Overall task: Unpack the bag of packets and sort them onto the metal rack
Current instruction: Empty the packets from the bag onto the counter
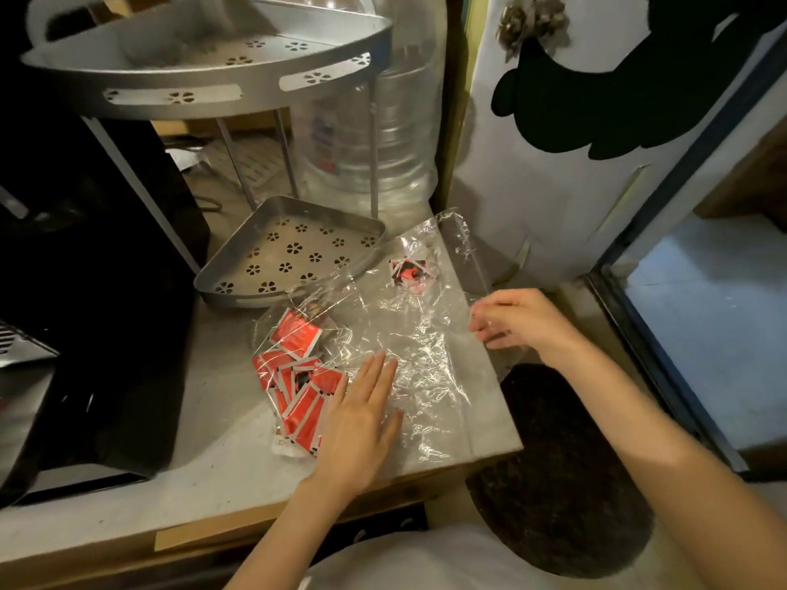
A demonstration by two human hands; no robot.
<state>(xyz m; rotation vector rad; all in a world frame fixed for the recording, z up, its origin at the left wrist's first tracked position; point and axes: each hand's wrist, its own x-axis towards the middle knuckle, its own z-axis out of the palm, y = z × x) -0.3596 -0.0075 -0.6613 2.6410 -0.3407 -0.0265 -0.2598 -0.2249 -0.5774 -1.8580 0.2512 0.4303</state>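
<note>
A clear crinkled plastic bag [426, 330] lies flat on the counter. Several red packets [298, 376] are bunched inside its left end, and one more red packet [406, 272] lies apart near its far end. My left hand [362, 415] presses flat on the bag with straight fingers, right beside the bunch of packets. My right hand [515, 319] pinches the bag's right edge with curled fingers. The metal rack has a lower tray [238, 266] with flower-shaped holes just behind the bag, and an upper tray [204, 89] above it.
A black appliance [98, 291] fills the left side of the counter. A large clear water bottle [383, 142] stands behind the rack. The counter's right edge [502, 402] drops to a dark floor mat [566, 474]. A white wall panel rises on the right.
</note>
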